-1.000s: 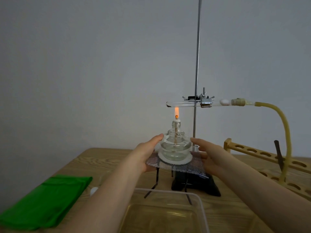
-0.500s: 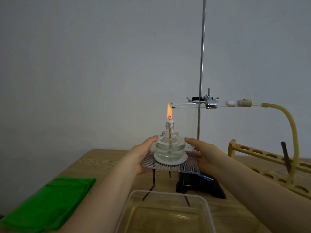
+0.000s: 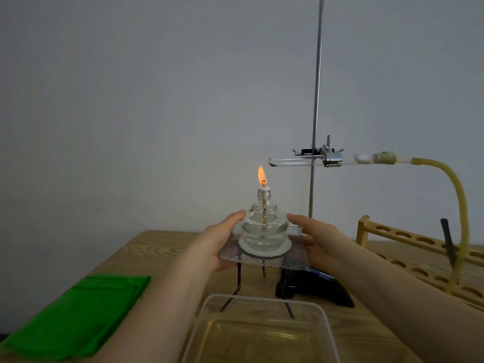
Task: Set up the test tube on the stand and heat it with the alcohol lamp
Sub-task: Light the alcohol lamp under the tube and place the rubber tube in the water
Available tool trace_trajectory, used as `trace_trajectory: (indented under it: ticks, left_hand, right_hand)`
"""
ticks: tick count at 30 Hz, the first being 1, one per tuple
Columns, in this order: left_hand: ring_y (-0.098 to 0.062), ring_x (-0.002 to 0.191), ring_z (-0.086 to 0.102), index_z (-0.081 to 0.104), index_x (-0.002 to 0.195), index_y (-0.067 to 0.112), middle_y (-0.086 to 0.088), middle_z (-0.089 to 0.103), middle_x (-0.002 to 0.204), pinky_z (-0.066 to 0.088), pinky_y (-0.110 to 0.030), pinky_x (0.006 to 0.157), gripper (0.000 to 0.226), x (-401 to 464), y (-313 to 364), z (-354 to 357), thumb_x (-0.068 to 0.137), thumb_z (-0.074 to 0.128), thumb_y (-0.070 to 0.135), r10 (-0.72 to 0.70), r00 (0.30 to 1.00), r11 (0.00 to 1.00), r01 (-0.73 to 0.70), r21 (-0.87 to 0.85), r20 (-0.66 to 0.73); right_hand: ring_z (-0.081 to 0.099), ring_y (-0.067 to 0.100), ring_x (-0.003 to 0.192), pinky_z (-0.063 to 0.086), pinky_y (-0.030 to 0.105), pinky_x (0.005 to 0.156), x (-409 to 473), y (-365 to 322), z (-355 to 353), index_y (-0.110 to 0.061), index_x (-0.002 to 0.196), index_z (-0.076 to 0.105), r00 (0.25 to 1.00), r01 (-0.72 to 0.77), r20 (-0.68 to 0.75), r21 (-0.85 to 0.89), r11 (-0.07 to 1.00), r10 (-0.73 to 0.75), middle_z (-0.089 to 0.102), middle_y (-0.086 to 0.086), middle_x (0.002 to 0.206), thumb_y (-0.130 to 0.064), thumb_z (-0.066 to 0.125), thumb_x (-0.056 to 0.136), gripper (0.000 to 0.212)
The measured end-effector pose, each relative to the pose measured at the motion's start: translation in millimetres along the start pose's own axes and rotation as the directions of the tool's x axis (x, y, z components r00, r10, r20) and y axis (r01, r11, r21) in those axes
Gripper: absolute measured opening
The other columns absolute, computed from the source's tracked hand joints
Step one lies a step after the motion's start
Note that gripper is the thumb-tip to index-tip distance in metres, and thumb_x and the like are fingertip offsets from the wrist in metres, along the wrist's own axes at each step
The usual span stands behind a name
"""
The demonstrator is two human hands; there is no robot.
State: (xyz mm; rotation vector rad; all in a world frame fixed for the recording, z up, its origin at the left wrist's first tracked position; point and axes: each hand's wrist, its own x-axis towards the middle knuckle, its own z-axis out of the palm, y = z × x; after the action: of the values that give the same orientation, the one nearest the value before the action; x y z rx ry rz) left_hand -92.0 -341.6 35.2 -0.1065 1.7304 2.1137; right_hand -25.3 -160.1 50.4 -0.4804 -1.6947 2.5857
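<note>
A lit glass alcohol lamp [image 3: 264, 229] stands on a white disc on a wire mesh [image 3: 275, 260] over a tripod [image 3: 237, 286]. My left hand [image 3: 222, 239] grips the mesh's left edge and my right hand [image 3: 317, 239] grips its right edge, with fingers beside the lamp. The flame [image 3: 262, 175] burns just left of and below the closed end of the test tube [image 3: 293, 161]. The tube lies horizontal in the clamp [image 3: 331, 155] on the stand's rod [image 3: 315, 100]. A stopper [image 3: 383, 158] and yellow hose [image 3: 455, 195] close its right end.
The stand's black base [image 3: 314, 286] sits behind the tripod. At the right stands a wooden test tube rack [image 3: 408, 237] with a dark tool [image 3: 448, 242] in it. A clear plastic tub [image 3: 262, 299] is at the front, and a green cloth [image 3: 78, 315] lies at the left.
Both hands have slid the mesh, tripod and lamp to the left. The flame was under the tube's closed end; now it stands just left of that end.
</note>
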Motion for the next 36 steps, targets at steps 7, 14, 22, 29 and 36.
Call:
trace_trajectory:
  ticks: [7, 14, 22, 29, 36]
  left_hand:
    - [-0.035, 0.095, 0.067, 0.059, 0.114, 0.000, -0.021, 0.067, 0.110, 0.053, -0.048, 0.087, 0.066, 2.1, -1.1, 13.1, 0.072, 0.074, 0.048, 0.016, 1.000, 0.999, -0.016, 0.027, 0.023]
    - [-0.036, 0.090, 0.069, 0.057, 0.119, -0.003, -0.022, 0.067, 0.108, 0.055, -0.050, 0.081, 0.071, 2.7, 2.0, 26.8, 0.070, 0.077, 0.045, 0.058, 0.998, 0.997, -0.059, 0.042, 0.038]
    - [-0.038, 0.094, 0.068, 0.059, 0.117, 0.000, -0.023, 0.068, 0.107, 0.050, -0.057, 0.087, 0.083, 0.1, 1.5, 45.9, 0.052, 0.083, 0.046, 0.093, 0.993, 0.993, -0.098, 0.070, 0.065]
    - [-0.038, 0.091, 0.068, 0.061, 0.115, 0.001, -0.023, 0.069, 0.102, 0.052, -0.054, 0.085, 0.086, -0.1, 3.5, 54.8, 0.046, 0.084, 0.048, 0.093, 0.993, 0.991, -0.100, 0.092, 0.073]
    - [-0.038, 0.092, 0.068, 0.063, 0.107, -0.002, -0.022, 0.070, 0.098, 0.053, -0.051, 0.086, 0.062, 1.1, 3.8, 48.4, 0.070, 0.078, 0.044, 0.085, 0.995, 0.991, -0.089, 0.100, 0.050]
  right_hand:
    - [0.064, 0.039, 0.083, 0.052, 0.045, 0.059, -4.9, -3.8, -11.9, 0.004, 0.126, 0.044, 0.999, 0.015, -0.030, 0.007, 1.000, -0.015, 0.058, 0.031, 0.112, -0.012, 0.071, 0.081, 0.054]
    - [0.064, 0.036, 0.077, 0.051, 0.042, 0.052, -14.3, -8.8, -24.6, 0.002, 0.124, 0.042, 0.999, 0.036, -0.032, 0.017, 0.999, -0.035, 0.060, 0.028, 0.100, -0.012, 0.069, 0.084, 0.051]
    - [0.063, 0.037, 0.077, 0.052, 0.044, 0.061, -18.0, -13.4, -37.8, 0.001, 0.125, 0.042, 0.996, 0.070, -0.050, 0.016, 0.997, -0.069, 0.060, 0.027, 0.091, -0.013, 0.070, 0.083, 0.052]
    - [0.063, 0.038, 0.083, 0.052, 0.045, 0.061, -17.6, -16.6, -44.8, 0.001, 0.133, 0.037, 0.995, 0.080, -0.070, 0.045, 0.996, -0.077, 0.059, 0.027, 0.098, -0.013, 0.072, 0.080, 0.065]
    - [0.063, 0.036, 0.079, 0.051, 0.043, 0.058, -15.7, -17.0, -39.4, 0.001, 0.131, 0.040, 0.995, 0.081, -0.065, 0.014, 0.997, -0.080, 0.059, 0.025, 0.094, -0.014, 0.070, 0.083, 0.059]
